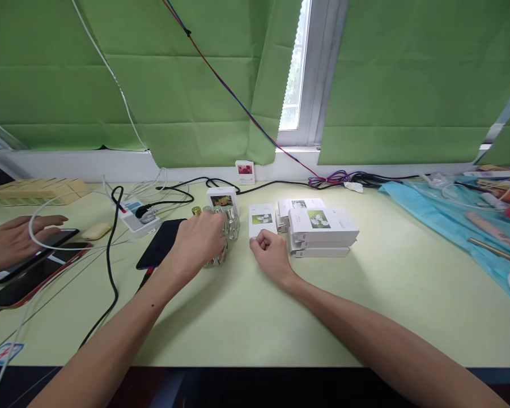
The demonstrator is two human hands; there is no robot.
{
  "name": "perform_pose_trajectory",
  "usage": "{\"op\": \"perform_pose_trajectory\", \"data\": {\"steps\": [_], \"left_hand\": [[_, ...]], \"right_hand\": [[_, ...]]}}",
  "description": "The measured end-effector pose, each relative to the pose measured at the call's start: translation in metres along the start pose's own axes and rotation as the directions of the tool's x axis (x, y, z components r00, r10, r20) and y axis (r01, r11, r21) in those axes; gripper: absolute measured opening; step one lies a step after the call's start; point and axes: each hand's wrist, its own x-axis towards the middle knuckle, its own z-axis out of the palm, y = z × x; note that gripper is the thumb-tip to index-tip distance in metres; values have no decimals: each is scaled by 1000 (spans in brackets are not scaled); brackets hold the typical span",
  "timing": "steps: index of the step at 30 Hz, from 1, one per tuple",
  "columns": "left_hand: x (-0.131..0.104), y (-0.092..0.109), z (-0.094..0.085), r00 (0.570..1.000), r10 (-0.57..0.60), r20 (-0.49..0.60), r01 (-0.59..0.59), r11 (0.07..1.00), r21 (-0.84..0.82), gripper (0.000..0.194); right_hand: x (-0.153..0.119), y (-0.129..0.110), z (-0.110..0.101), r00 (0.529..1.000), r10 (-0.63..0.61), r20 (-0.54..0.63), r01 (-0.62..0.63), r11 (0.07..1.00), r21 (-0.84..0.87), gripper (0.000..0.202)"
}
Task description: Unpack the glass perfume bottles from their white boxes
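Observation:
Several small clear glass bottles, one with a gold cap, stand together left of centre. My left hand reaches over them with its fingers bent down; its fingertips are hidden behind the hand and among the bottles. My right hand is curled closed at the lower edge of a white box with a flower picture; anything inside its fingers is hidden. Just right of it, similar white boxes lie stacked. Behind the bottles a white box with a dark picture stands upright.
Another person's hand rests over phones at the left. A dark phone, a power strip and loose cables lie nearer. Blue plastic sheeting with assorted items covers the right side. A small box stands at the back.

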Motion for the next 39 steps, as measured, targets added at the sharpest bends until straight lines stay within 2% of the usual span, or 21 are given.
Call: {"op": "perform_pose_trajectory", "data": {"steps": [8, 11, 14, 16, 20, 28, 34, 39], "left_hand": [[3, -3, -2, 1000, -12, -14, 12, 1000, 2, 23], [11, -3, -6, 994, -60, -95, 57, 998, -33, 33], [25, -3, -8, 986, -27, -162, 19, 999, -51, 37], [37, -3, -7, 989, 32, -145, -40, 998, -51, 33], [55, -2, -4, 994, 73, -84, -78, 995, -61, 24], [65, -5, 1, 985, 168, -36, -172, 976, -134, 21], [62, -8, 8, 971, 236, -31, -237, 947, -217, 17], [43, -1, 1, 933, 360, 6, -352, 917, -187, 21]], "right_hand": [[-1, 0, 0, 1000, -2, 7, 2, 1000, -4, 28], [-1, -1, -1, 1000, 6, 11, -6, 1000, -1, 28], [-1, -1, -1, 1000, 13, 16, -13, 1000, 2, 28], [-1, -2, -1, 1000, 17, 18, -17, 1000, 3, 28], [-1, -2, -1, 1000, 25, 18, -25, 1000, 2, 29], [0, -2, -1, 1000, 4, 22, -4, 1000, -10, 29], [-1, -2, -2, 1000, 6, 24, -6, 1000, -4, 31], [-3, -4, -4, 1000, 2, 6, -2, 999, 48, 24]]}}
